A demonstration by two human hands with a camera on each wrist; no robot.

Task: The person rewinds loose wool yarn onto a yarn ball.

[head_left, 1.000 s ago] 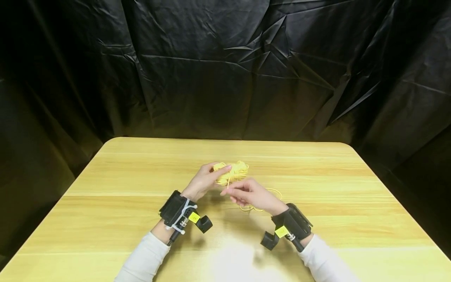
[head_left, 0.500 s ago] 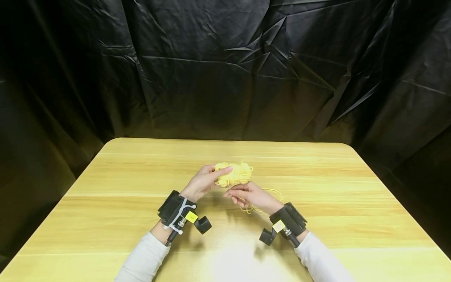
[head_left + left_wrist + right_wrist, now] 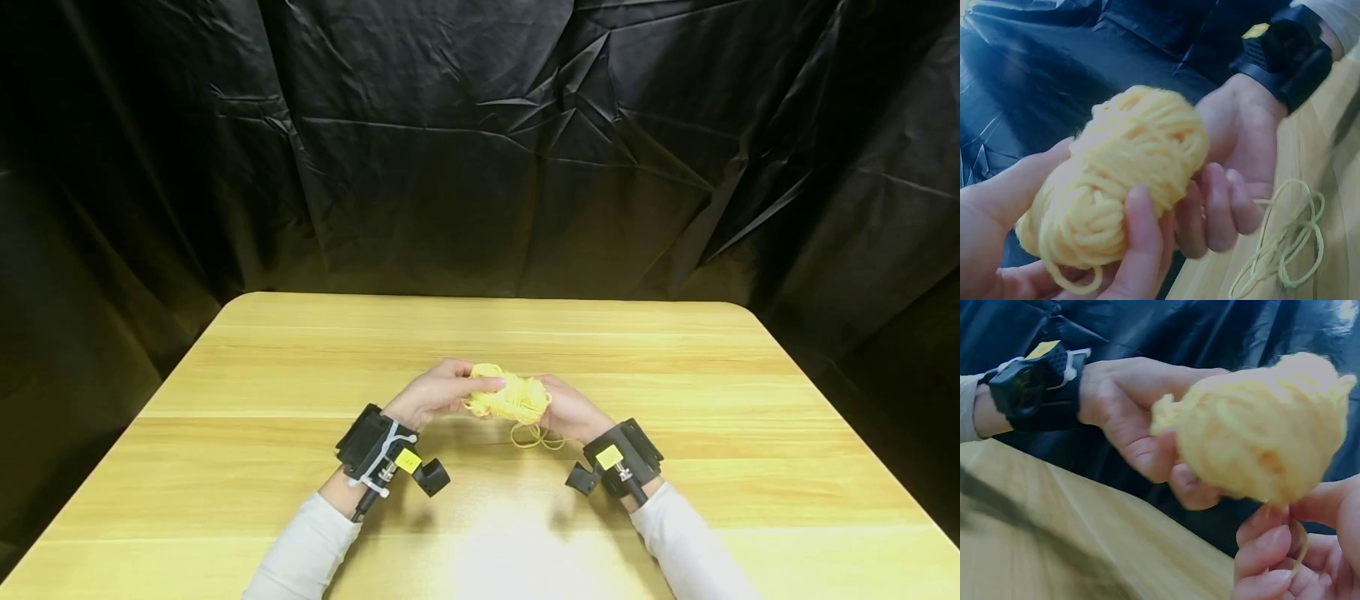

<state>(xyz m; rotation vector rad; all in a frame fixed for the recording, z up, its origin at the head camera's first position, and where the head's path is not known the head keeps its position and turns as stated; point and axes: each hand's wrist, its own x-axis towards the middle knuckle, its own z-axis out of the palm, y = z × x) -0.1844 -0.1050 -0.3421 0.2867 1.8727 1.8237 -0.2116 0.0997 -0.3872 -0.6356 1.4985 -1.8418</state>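
A skein of yellow yarn (image 3: 517, 398) is held above the table between both hands. My left hand (image 3: 435, 392) grips its left end, thumb across the front. In the left wrist view the skein (image 3: 1116, 169) shows wound strands across its middle and a small loop hanging at its near end. My right hand (image 3: 573, 411) is at the skein's right end, partly behind it in the head view. From the right wrist, curled fingers (image 3: 1266, 547) appear just under the skein, with a strand (image 3: 1300, 544) running through them. Loose yarn loops (image 3: 1297, 244) trail below the right hand.
The light wooden table (image 3: 300, 467) has rounded far corners and extends around both hands. A black sheet (image 3: 420, 183) hangs behind it. Each wrist wears a black strap with a small camera (image 3: 431, 477).
From pinching a strand in front of the skein, my right hand has moved round to its right end. The skein has shifted a little right and nearer; the left hand still grips it.
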